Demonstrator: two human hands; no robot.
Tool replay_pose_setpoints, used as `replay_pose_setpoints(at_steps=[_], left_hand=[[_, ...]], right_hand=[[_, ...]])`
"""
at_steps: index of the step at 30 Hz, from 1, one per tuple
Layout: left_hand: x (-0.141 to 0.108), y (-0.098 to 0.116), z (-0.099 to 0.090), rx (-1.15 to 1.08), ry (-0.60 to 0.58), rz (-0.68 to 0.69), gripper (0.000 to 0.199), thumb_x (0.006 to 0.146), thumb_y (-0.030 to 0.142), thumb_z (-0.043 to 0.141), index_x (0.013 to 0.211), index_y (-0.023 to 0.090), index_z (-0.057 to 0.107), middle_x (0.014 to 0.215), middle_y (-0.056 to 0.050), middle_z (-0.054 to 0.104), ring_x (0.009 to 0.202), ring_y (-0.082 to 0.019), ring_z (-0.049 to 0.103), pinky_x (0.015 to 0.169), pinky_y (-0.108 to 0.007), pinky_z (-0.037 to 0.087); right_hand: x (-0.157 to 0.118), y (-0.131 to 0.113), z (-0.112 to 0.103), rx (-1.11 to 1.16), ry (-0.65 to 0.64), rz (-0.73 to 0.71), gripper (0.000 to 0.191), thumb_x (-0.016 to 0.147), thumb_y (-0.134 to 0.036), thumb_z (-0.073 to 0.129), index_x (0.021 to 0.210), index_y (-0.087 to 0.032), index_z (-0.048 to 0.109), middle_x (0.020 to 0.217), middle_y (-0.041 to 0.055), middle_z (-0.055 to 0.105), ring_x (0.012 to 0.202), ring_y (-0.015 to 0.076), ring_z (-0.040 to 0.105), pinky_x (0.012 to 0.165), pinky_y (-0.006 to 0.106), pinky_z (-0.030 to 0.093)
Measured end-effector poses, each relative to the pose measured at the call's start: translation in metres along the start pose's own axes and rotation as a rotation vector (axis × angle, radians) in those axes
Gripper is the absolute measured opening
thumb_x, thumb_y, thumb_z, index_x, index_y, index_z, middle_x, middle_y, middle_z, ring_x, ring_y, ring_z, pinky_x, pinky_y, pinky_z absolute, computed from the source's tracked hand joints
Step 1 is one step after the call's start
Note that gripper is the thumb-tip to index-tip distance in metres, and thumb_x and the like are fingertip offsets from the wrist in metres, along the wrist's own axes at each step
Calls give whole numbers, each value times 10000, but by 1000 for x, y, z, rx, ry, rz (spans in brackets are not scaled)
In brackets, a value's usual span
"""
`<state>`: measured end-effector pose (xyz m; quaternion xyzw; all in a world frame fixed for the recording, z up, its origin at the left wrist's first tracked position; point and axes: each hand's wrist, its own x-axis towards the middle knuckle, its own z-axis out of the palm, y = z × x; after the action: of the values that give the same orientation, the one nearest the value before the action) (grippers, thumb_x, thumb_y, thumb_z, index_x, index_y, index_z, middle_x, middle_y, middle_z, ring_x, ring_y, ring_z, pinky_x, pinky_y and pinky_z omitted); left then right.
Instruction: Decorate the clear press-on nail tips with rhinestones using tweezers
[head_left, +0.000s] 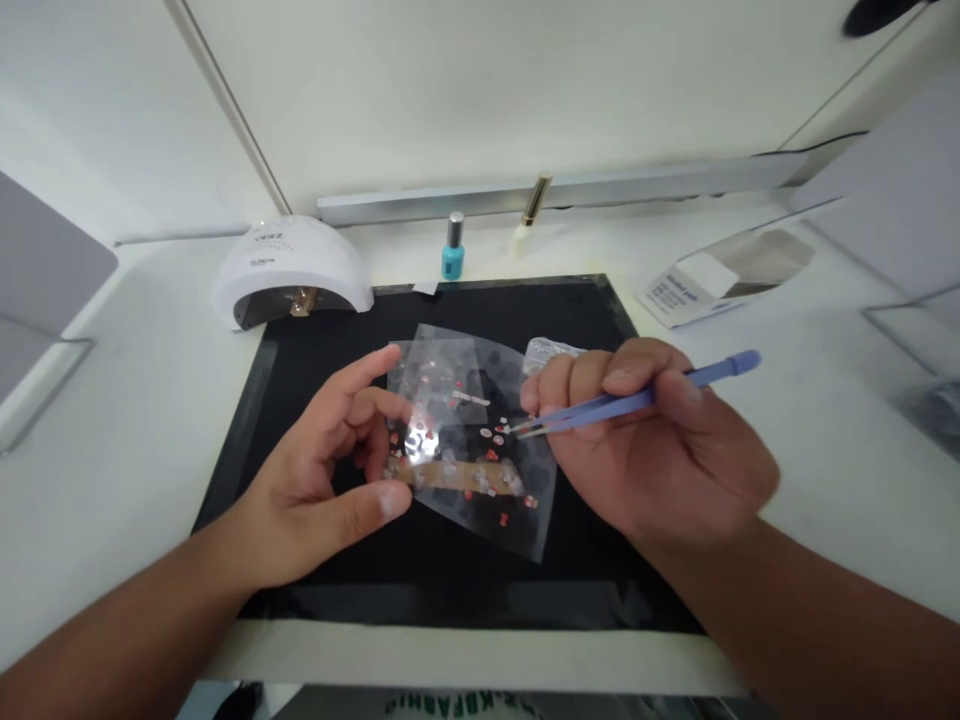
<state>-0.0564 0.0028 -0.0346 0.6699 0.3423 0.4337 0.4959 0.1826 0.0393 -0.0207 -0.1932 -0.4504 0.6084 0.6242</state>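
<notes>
My left hand [341,460] pinches the left edge of a clear sticker sheet [525,530], thumb below and fingers above. Small red and white stickers dot the sheet, and a tan strip [431,477] shows along its lower part. Purple tweezers [622,403] rest in my right hand [645,440], gripped between thumb and fingers. Their thin metal tips point left and lie over the sheet near a few small white and red stickers. Whether the tips hold a sticker I cannot tell. Behind my right fingers a crinkled clear plastic piece [546,352] is partly hidden.
A black mat [300,385] lies under the sheet on the white table. Beyond it stand a white nail lamp [292,260], a teal polish bottle [452,262] and a gold-capped tube [535,202]. An opened white box [697,285] sits at the back right.
</notes>
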Motion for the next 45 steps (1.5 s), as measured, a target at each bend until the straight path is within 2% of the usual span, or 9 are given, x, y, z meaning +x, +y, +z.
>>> replay_pose_setpoints(at_steps=[3, 8, 13, 19, 28, 35, 41, 45], left_hand=[[0, 3, -1, -106, -24, -34, 666, 886, 264, 710, 1471, 395, 422, 1057, -30, 648, 698, -112, 510, 629, -232, 479], [1, 5, -1, -167, 12, -29, 551, 840, 186, 749, 1348, 321, 583, 910, -19, 627, 737, -117, 538, 630, -205, 481], [0, 6, 1, -165, 35, -52, 449, 828, 140, 754, 1226, 328, 665, 916, 1, 643, 776, -98, 588, 685, -171, 511], [0, 7, 1, -126, 49, -40, 450, 815, 95, 750, 1191, 333, 687, 904, 19, 646, 790, -89, 600, 703, -159, 512], [4, 6, 2, -95, 59, 13, 364, 818, 118, 756, 1125, 309, 712, 900, 9, 641, 749, -91, 569, 705, -174, 497], [2, -6, 5, -138, 25, 29, 367, 876, 133, 701, 1167, 355, 678, 921, 17, 612, 774, -82, 550, 728, -172, 481], [1, -10, 2, -118, -42, 97, 348, 892, 92, 663, 1160, 314, 676, 927, -1, 591, 811, -103, 519, 736, -205, 452], [1, -6, 0, -82, -102, 116, 360, 886, 69, 656, 1160, 302, 671, 957, -13, 577, 872, -125, 537, 761, -235, 451]], right_hand=[[1, 0, 1, -27, 13, -1, 149, 835, -340, 707, 720, -256, 749, 540, -21, 608, 574, 158, 562, 668, 342, 522], [1, 0, -1, -117, 59, -7, 187, 820, -398, 716, 680, -274, 724, 507, -9, 558, 579, 195, 576, 682, 393, 523], [2, 2, -1, -142, 61, 8, 186, 816, -404, 707, 672, -287, 724, 510, -10, 571, 569, 196, 571, 683, 399, 527], [3, 5, -2, -57, 26, 6, 142, 825, -334, 695, 713, -269, 753, 534, -22, 617, 573, 166, 558, 670, 353, 522], [1, 2, -4, -69, 18, -11, 190, 889, -355, 630, 777, -264, 754, 559, 0, 588, 594, 181, 559, 681, 362, 515], [-2, 0, -10, -82, -109, -100, 203, 915, -338, 602, 858, -225, 760, 596, 28, 623, 652, 202, 603, 700, 378, 507], [-3, -1, -12, -98, -161, -173, 214, 928, -302, 577, 901, -204, 765, 635, 32, 637, 680, 191, 619, 731, 364, 510], [-6, -2, -10, -115, -173, -162, 209, 932, -287, 570, 919, -207, 762, 643, 37, 641, 711, 201, 627, 739, 368, 510]])
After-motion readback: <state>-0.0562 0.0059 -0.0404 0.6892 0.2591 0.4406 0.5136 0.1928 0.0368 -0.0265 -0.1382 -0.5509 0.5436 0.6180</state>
